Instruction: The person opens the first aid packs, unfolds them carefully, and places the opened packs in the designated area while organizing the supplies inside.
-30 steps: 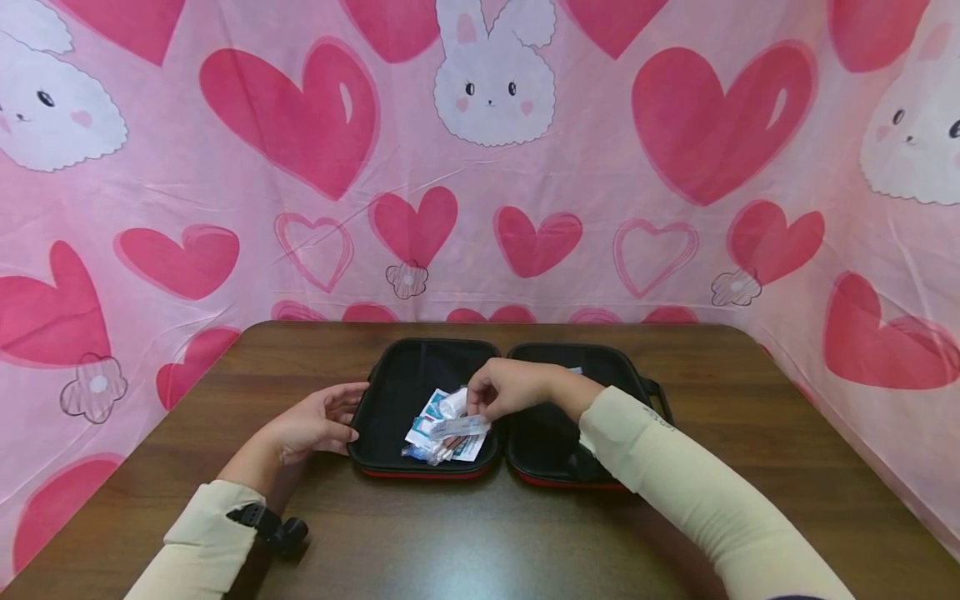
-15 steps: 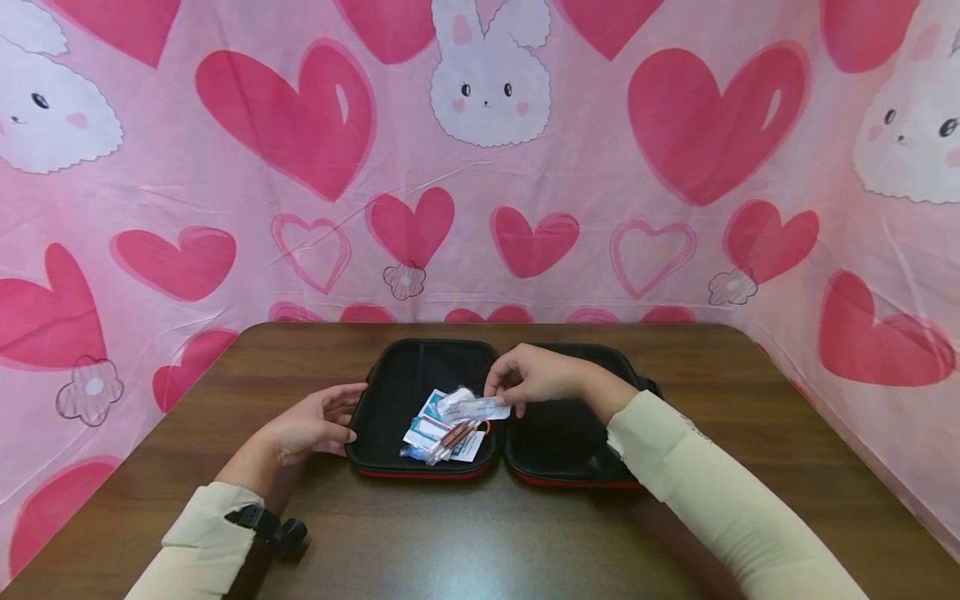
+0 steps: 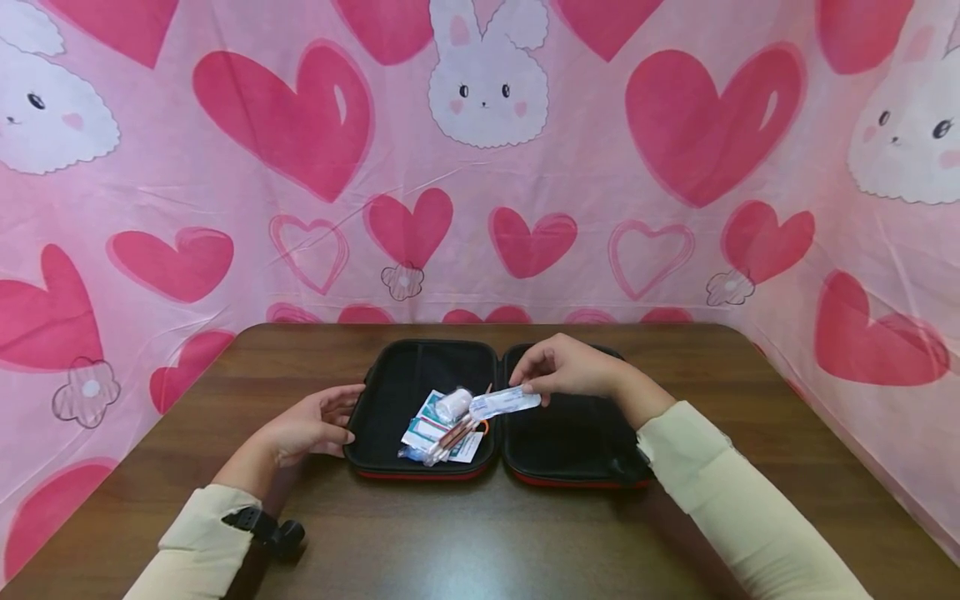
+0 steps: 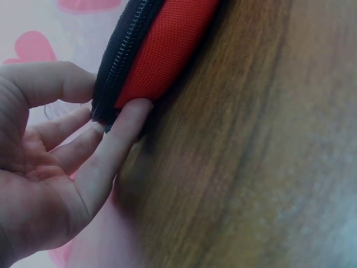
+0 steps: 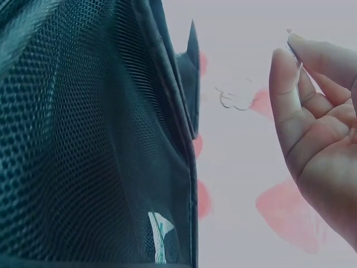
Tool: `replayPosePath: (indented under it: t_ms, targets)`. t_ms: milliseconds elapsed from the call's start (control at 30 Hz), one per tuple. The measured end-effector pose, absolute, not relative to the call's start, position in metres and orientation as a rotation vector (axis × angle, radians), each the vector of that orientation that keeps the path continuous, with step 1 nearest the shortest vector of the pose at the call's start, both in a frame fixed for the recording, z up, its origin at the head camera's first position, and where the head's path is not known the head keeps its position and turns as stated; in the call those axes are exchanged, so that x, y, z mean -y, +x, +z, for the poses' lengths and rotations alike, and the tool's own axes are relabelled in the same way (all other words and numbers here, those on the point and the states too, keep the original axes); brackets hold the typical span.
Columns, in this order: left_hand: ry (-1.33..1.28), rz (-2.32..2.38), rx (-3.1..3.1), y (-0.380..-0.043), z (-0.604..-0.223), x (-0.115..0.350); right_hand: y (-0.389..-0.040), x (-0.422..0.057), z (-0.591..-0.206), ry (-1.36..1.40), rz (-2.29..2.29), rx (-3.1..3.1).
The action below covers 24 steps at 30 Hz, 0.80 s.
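A black zip case [image 3: 386,417] with red sides lies open on the table, its two halves side by side. Above the hinge, my right hand [image 3: 566,367] pinches a slim white packet [image 3: 504,402] with blue print between thumb and fingers. In the right wrist view only the thin edge of this packet shows at the fingertips. My left hand [image 3: 303,427] holds the left half's near corner, thumb [image 4: 131,117] against the red side and index finger at the zipped rim. Inside that half lie a wrapped white roll [image 3: 454,405], wooden-stemmed swabs [image 3: 452,438] and white-and-teal packets [image 3: 422,432].
An orange loop [image 3: 485,427] pokes out beside the swabs. The right half has a black mesh lining [image 5: 83,139], with a white-and-teal item [image 5: 160,231] behind it. Brown wooden tabletop [image 3: 450,542] surrounds the case; a pink heart-print cloth [image 3: 540,183] hangs behind.
My right hand has lifted the slim packet off the pile and carried it right, toward the hinge. The swabs and white roll are uncovered. My left hand stays at the case's edge.
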<state>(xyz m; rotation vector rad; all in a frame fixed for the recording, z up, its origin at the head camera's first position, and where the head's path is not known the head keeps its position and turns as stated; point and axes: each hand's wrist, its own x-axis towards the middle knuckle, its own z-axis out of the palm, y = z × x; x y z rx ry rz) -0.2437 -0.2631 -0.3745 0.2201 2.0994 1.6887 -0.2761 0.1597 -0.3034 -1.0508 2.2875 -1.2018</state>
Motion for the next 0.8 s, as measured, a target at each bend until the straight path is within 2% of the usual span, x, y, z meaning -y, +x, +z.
replayPosePath:
  t_ms: [800]
  targets:
    - [0.229, 1.688, -2.101, -0.243, -0.375, 0.263, -0.251, -0.221, -0.313, -0.873, -1.681, -2.403]
